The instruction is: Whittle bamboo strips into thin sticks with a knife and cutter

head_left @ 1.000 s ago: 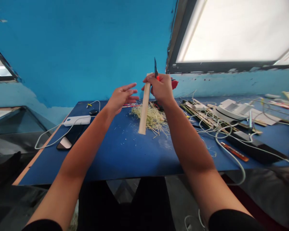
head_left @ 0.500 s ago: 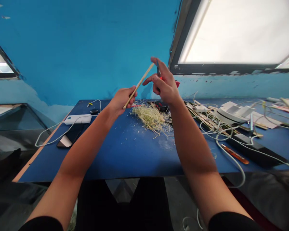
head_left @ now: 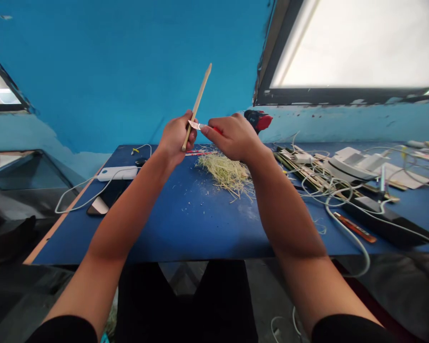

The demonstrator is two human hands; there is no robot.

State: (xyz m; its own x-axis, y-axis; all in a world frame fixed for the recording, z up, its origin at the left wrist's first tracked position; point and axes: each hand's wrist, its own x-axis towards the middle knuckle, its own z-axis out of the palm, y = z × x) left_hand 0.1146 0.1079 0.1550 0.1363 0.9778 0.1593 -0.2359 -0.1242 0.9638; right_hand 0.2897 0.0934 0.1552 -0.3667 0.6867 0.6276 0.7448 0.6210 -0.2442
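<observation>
Above the tabletop (head_left: pixel 200 238), the left hand (head_left: pixel 178 136) is closed around the lower part of a narrow wooden strip (head_left: pixel 201 94), leaving the upper length free and slanting rightward. The right hand (head_left: pixel 235 137) grips a knife (head_left: pixel 199 126), its blade crossing the strip beside the left fingers (whether it bites cannot be told); the close grip presumably steadies the wood against the edge. Below the hands lies a shavings pile (head_left: pixel 224 174), seemingly where cuttings drop. Behind the right hand shows a power drill (head_left: pixel 259 121), apparently set aside.
</observation>
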